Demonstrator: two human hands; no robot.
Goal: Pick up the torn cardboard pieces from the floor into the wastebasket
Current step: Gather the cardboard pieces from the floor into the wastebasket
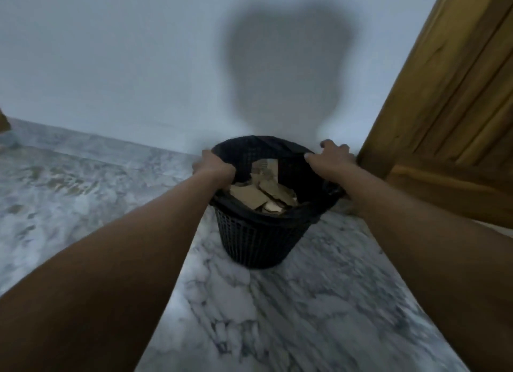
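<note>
Both hands hold the black plastic mesh wastebasket (255, 241) by its rim.
It stands upright, mouth up, on the grey-veined marble floor (277, 316). The left hand (215, 165) curls over the rim at 9 o'clock and the right hand (330, 155) at 2 o'clock. Torn brown cardboard pieces (263, 195) lie jumbled inside, one on end toward 12 o'clock.

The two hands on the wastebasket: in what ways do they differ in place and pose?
The left hand grips the rim of the wastebasket on its left side; the right hand grips the right side, next to the wooden door. The left hand's fingers are hidden behind the back of the hand; the right hand's curled fingers and thumb show. Both hold the same rim.
</note>
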